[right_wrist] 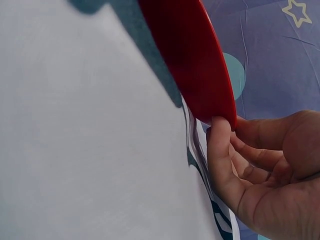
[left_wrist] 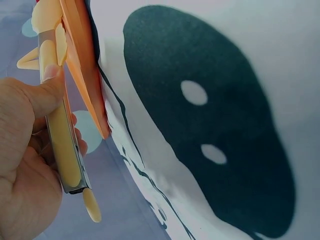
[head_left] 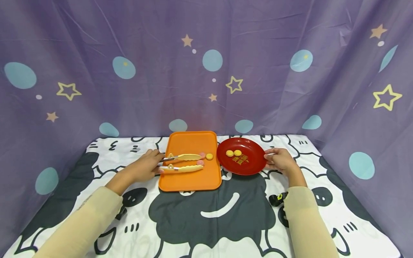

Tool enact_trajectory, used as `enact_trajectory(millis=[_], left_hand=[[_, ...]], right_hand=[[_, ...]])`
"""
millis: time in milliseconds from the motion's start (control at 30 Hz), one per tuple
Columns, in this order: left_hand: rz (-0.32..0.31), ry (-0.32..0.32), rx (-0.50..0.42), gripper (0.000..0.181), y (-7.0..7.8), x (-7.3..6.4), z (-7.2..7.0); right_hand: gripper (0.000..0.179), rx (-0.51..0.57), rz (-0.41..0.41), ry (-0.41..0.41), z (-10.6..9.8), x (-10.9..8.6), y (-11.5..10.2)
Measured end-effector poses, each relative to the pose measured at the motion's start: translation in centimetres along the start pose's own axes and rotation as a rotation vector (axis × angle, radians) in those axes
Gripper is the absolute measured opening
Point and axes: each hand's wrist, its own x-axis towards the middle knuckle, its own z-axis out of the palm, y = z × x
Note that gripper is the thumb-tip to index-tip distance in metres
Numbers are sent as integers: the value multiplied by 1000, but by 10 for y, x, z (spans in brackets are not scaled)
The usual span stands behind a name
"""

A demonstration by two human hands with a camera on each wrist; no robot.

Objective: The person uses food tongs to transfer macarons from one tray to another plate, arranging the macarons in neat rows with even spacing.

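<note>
My left hand (head_left: 149,165) grips a pair of tongs (left_wrist: 62,125) with metal handles and cream tips. The tongs reach over an orange tray (head_left: 190,182), their two arms spread apart. Near the tips lie two small pink discs (head_left: 200,162) and a small yellow disc (head_left: 209,156); the tips partly cover the pink ones. To the tray's right is a round red plate (head_left: 251,165) with gold markings, bearing two yellow discs (head_left: 237,153). At the plate's right rim my right hand (head_left: 281,159) pinches the edge, with the thumb and fingertips meeting it in the right wrist view.
A white cloth with dark cartoon figures (head_left: 180,225) covers the table. Behind it hangs a purple curtain (head_left: 155,89) with stars and blue dots. A small black object with a yellow-green mark (head_left: 276,199) is beside the right sleeve. Tray and plate nearly touch.
</note>
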Motion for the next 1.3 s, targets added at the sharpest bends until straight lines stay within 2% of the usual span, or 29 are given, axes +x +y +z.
enact_trajectory(millis=[633,867,1300], left_hand=[[52,47,-5,47,1,0,0],[25,32,-14,45,-3,-1,1],[20,45,-33,49,-5,2,0]], right_hand=[[37,13,-4,-3,1,0,0],[37,7,-5,-1,0,0,0],[38,18,-4,-2,0,0,-1]])
